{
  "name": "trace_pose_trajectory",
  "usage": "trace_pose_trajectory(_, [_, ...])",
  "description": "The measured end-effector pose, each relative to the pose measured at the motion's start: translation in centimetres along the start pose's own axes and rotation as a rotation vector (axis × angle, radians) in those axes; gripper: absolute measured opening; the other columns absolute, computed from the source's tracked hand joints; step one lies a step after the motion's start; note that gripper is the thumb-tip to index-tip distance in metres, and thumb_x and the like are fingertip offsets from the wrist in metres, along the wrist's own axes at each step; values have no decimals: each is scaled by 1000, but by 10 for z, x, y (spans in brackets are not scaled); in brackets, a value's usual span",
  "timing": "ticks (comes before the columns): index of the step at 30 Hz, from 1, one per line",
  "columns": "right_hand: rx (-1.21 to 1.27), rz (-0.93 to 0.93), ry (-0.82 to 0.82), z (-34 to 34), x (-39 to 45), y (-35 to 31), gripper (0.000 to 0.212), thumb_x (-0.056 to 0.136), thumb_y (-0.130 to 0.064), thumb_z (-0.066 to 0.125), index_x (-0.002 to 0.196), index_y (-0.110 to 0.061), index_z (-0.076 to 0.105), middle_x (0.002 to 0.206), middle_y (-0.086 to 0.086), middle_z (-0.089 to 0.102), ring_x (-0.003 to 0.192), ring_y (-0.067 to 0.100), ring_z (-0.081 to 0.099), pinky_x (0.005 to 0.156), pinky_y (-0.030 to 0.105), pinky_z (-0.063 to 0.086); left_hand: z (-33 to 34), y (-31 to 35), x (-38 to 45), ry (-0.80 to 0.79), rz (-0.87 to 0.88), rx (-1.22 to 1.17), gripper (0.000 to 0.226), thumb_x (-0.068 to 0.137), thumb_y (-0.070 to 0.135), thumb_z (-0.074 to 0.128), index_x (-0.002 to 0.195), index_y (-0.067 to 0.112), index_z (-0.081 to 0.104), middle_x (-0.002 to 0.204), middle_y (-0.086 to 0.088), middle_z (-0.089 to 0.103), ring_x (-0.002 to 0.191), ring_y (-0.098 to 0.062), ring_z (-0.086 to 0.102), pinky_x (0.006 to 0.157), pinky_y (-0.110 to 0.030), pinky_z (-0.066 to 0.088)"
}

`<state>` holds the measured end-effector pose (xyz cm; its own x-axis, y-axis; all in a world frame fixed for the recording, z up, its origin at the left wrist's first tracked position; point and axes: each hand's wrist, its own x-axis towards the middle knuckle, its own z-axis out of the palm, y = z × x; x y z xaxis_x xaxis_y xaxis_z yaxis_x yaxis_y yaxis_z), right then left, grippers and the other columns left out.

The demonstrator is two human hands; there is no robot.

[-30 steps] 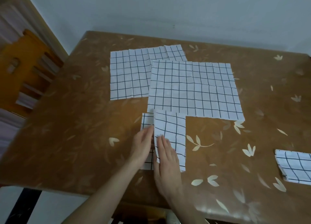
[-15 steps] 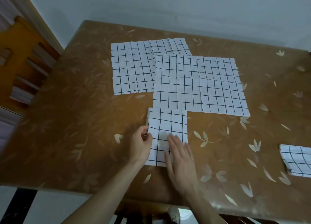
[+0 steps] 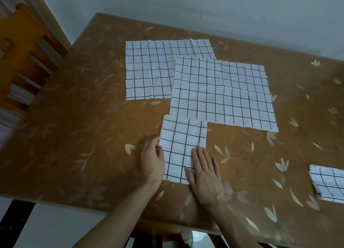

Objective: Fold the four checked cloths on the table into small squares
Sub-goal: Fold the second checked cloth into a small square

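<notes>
A folded strip of white checked cloth (image 3: pixel 181 145) lies near the table's front edge. My left hand (image 3: pixel 151 159) rests against its left edge, fingers loosely bent. Flat on its lower right corner lies my right hand (image 3: pixel 203 171), fingers straight and pressing down. Behind the strip a large unfolded checked cloth (image 3: pixel 221 93) is spread out, overlapping another unfolded checked cloth (image 3: pixel 149 71) at the back left. A small folded checked cloth (image 3: pixel 328 184) sits at the right edge of view, partly cut off.
The brown table (image 3: pixel 74 136) has a pale leaf pattern and stands against a grey wall. An orange wooden chair (image 3: pixel 24 52) is beside its left edge. The table's front edge runs just below my wrists.
The raised right half of the strip has been laid down flat over the left half. My right hand slid right and down along it; my left hand stayed at the left edge.
</notes>
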<state>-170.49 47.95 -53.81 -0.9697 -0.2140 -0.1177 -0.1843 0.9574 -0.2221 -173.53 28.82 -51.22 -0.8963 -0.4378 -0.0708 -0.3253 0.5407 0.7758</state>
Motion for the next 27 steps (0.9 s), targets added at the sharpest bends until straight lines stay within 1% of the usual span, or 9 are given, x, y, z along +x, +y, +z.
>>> trace_pose_trajectory(2, [-10, 12, 22, 2, -1, -2, 68, 108, -58, 20, 166, -24, 10, 173, -6, 8, 160, 12, -1, 127, 45, 7, -3, 0, -5, 41, 109, 153, 33, 99, 20, 63, 132, 20, 63, 124, 2, 62, 110, -20, 57, 83, -30, 49])
trace_pose_trajectory(5, [-6, 28, 55, -2, 1, -6, 68, 107, -56, 28, 164, -21, 21, 172, -3, 20, 159, 15, 11, 125, 44, 13, -6, -1, -16, 67, 341, 368, 34, 97, 23, 61, 131, 19, 62, 133, -1, 58, 116, -23, 52, 89, -39, 45])
trace_pose_trajectory(7, [37, 25, 57, -8, 2, -7, 67, 107, -56, 28, 163, -20, 26, 170, -4, 25, 158, 14, 17, 124, 42, 17, -2, 0, -28, -15, 442, 400, 31, 98, 23, 56, 128, 20, 63, 134, 0, 57, 120, -22, 52, 92, -39, 46])
trace_pose_trajectory(11, [200, -16, 78, -22, 6, 6, 59, 110, -45, 19, 164, -24, 24, 169, -11, 23, 157, 3, 11, 125, 38, 24, 13, 0, -60, -185, 653, 419, 31, 98, 22, 48, 125, 19, 63, 133, -3, 58, 125, -21, 52, 103, -40, 48])
trace_pose_trajectory(13, [232, -107, 92, -30, 9, 24, 55, 111, -38, 22, 164, -22, 25, 170, -9, 23, 158, 4, 11, 126, 36, 23, 22, 4, -71, -238, 742, 428, 33, 98, 20, 49, 126, 16, 64, 133, -5, 60, 126, -22, 53, 106, -39, 47])
trace_pose_trajectory(16, [159, -372, 79, -42, 18, 56, 52, 111, -29, 30, 162, -15, 29, 170, -3, 24, 158, 12, 16, 126, 44, 23, 32, 7, -80, -317, 876, 478, 34, 101, 23, 50, 131, 15, 63, 138, -6, 60, 133, -23, 52, 116, -39, 41])
trace_pose_trajectory(20, [-1, -666, -57, -54, 34, 87, 53, 113, -31, 33, 163, -15, 27, 171, 0, 21, 159, 14, 15, 128, 47, 20, 35, 11, -83, -444, 871, 530, 45, 104, 37, 48, 144, 19, 54, 149, -3, 54, 141, -19, 44, 120, -37, 32])
trace_pose_trajectory(23, [-92, -746, -161, -52, 46, 100, 55, 113, -38, 29, 164, -18, 22, 172, -3, 15, 159, 11, 7, 128, 48, 19, 33, 10, -82, -544, 780, 550, 52, 105, 48, 41, 151, 24, 45, 159, 1, 43, 148, -18, 34, 122, -41, 29])
trace_pose_trajectory(27, [-125, -781, -204, -54, 62, 111, 62, 112, -48, 33, 165, -23, 15, 173, -7, 9, 159, 10, 2, 130, 47, 12, 28, 5, -82, -646, 770, 634, 73, 104, 63, 30, 164, 25, 14, 172, 2, 10, 158, -18, 5, 128, -43, 8])
